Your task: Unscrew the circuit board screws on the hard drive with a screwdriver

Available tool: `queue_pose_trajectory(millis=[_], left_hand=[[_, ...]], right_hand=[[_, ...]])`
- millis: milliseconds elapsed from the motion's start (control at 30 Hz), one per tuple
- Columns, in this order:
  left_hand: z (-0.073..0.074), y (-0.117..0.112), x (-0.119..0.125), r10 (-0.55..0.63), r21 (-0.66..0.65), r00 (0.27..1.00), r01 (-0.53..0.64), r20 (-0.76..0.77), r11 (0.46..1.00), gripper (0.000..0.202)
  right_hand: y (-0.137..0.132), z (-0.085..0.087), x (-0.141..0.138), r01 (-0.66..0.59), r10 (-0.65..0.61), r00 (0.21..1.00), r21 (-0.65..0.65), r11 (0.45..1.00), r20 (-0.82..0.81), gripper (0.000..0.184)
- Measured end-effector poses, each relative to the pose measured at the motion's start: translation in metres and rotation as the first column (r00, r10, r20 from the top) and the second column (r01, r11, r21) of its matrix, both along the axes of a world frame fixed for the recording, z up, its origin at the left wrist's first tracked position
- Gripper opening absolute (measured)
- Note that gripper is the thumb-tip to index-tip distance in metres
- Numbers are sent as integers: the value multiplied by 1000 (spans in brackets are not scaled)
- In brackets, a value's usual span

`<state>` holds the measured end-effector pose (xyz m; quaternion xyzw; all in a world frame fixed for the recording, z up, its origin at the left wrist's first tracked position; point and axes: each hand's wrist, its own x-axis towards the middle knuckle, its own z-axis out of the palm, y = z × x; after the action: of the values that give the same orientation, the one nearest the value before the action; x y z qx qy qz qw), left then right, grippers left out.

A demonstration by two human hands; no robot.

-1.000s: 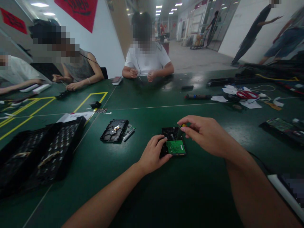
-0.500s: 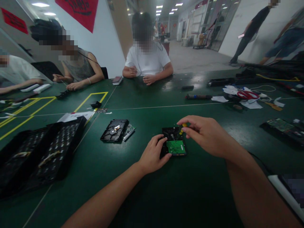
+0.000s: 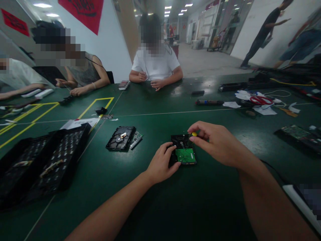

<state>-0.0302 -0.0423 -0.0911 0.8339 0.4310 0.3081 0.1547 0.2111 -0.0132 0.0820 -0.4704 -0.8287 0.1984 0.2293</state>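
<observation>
A black hard drive [image 3: 179,138] with a green circuit board [image 3: 186,156] lies flat on the table in front of me. My left hand [image 3: 162,163] grips its left side, fingertips over the top face and thumb at the near edge. Above the drive's far right corner, my right hand [image 3: 208,137] pinches a small screwdriver [image 3: 194,134] by its yellow handle. Its tip is too small to make out against the dark drive. Farther left is another hard drive [image 3: 121,138] with a loose circuit board [image 3: 136,140] beside it.
Black trays [image 3: 65,152] stand at the left. Gloves and a red cable [image 3: 261,100] lie at the back right, another drive-like device [image 3: 301,135] at the right. A white-edged device [image 3: 291,192] sits near right. Co-workers sit across the green table [image 3: 150,124].
My right fingers have shifted slightly around the yellow handle, so less of it shows. My left hand and the drive stay put. A standing person in the background has moved an arm.
</observation>
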Motion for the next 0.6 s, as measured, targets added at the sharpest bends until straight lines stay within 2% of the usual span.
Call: queue_pose_trajectory(millis=[400,600], left_hand=[[3,0,1,15,-7,1000,-15,-10,1000,68],[1,1,1,35,-54,998,-37,-52,998,67]], right_hand=[[1,-3,-6,-34,33,998,-10,999,-49,17],[7,-14,-8,40,-46,990,-48,998,-131,19]])
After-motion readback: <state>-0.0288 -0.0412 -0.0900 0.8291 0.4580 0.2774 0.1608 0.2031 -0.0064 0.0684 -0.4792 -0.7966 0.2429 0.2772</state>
